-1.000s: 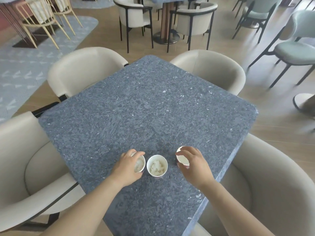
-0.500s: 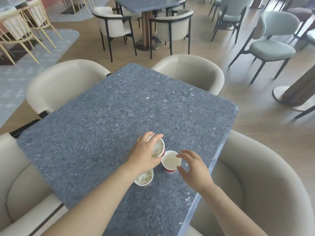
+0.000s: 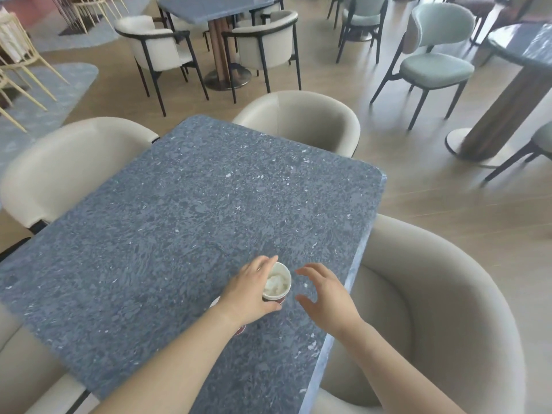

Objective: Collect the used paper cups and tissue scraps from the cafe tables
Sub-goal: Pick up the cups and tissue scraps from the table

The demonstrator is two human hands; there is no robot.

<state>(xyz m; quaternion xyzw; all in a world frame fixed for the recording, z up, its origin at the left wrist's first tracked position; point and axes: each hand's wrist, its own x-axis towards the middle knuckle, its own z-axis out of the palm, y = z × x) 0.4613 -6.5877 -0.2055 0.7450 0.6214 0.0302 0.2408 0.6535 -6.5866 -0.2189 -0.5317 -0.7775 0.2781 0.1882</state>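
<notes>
**Left hand on tissue-filled cup, near right edge of the table**

Surface: square blue-grey speckled stone-look table (image 3: 179, 234), rounded corners. Four beige tub chairs are drawn up to it: one at the far side (image 3: 298, 118), one at left (image 3: 68, 162), one at right (image 3: 433, 294), and one at near left (image 3: 18, 369), cut by the frame.

Room: pale wood-plank floor (image 3: 448, 204). Behind is a second blue table (image 3: 209, 7) with white black-framed armchairs (image 3: 155, 46). At right are mint-green chairs (image 3: 433, 64) and a dark round table (image 3: 525, 46) on a wooden pedestal (image 3: 504, 109). At far left, gold wire chairs (image 3: 18, 55) stand on a grey-blue rug (image 3: 59, 94).

Hands: the left hand (image 3: 248, 297) grips a paper cup (image 3: 285, 273) from its left side, fingers over the far rim and thumb on the near wall. The cup is upright, white inside and red outside, with a crumpled tissue (image 3: 274, 284) in it. It sits close to the table's right edge. The right hand (image 3: 328, 294) hovers just right of the cup, fingers spread and apart from it, holding nothing.

Hard to make out: a second cup (image 3: 240, 330) is mostly hidden under the left wrist, showing only a red sliver and a bit of white rim. I cannot tell whether the gripped cup rests on the table, is lifted, or is nested in another. Both forearms run off the bottom edge.

Writing: too little of the red cup wall shows to read any print.
</notes>
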